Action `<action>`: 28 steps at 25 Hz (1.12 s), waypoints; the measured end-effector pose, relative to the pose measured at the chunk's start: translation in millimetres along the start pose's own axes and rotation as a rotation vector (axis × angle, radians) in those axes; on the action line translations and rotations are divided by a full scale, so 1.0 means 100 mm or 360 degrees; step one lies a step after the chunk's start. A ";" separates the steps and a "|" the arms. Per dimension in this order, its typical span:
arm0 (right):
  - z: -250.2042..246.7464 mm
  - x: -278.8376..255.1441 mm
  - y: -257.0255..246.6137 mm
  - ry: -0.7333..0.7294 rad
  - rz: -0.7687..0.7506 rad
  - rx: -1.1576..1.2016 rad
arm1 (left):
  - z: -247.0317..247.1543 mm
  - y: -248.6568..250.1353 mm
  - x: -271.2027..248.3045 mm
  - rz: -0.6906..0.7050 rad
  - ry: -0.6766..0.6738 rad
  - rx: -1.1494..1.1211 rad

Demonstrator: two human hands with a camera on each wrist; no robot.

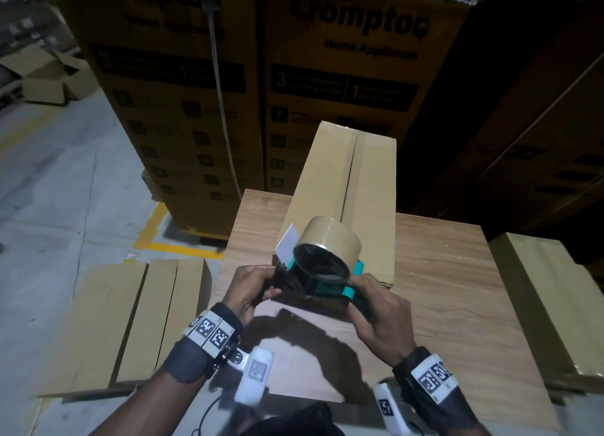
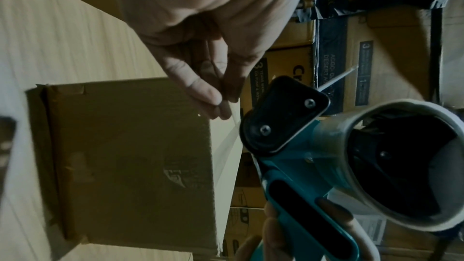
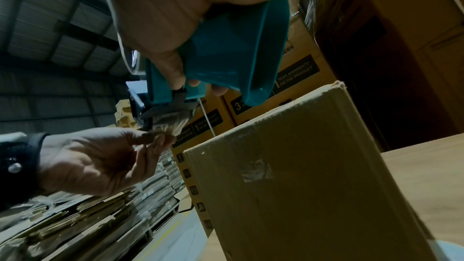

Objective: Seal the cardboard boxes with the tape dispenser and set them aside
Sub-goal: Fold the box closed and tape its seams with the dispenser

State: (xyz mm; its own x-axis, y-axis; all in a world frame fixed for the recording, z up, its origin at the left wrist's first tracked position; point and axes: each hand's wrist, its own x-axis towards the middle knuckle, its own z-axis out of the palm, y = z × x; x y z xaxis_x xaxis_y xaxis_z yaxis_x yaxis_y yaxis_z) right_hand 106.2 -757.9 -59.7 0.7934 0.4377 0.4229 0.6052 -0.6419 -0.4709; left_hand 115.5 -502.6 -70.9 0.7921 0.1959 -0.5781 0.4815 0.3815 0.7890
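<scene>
Wooden table [image 1: 457, 288] bears a long cardboard box [image 1: 353, 187] lying lengthwise, its top flaps shut and the seam bare. Just above the box's near end both hands hold a teal tape dispenser [image 1: 327, 272] loaded with a brown tape roll [image 1: 330, 246]. The right hand [image 1: 379, 314] grips its handle. The left hand [image 1: 255, 285] pinches the loose tape end at the dispenser's front between thumb and fingertips [image 2: 213, 102].

Bare table [image 1: 441, 272] right of the box [image 1: 346, 187]; stacked cartons [image 1: 228, 92] wall off behind.
</scene>
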 end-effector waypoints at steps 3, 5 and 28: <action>-0.20 0.04 0.19 -0.0035 -0.0014 -0.0014 | -0.12 0.10 0.08 -0.0022 0.0121 -0.0083; -0.42 0.02 0.37 0.0009 0.0018 -0.0046 | -0.36 0.18 0.22 0.0010 0.0262 -0.0186; -0.39 0.20 0.87 -0.0131 -0.0039 -0.0263 | -0.23 0.05 0.44 0.0505 0.0609 0.0134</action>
State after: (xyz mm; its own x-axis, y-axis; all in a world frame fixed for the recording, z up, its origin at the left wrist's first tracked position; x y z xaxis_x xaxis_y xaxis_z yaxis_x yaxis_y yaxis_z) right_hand 172.2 -829.6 -62.0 0.7855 0.4999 0.3648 0.6106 -0.7223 -0.3248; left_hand 144.1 -471.7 -97.3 0.7177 0.6136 -0.3293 0.2803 0.1783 0.9432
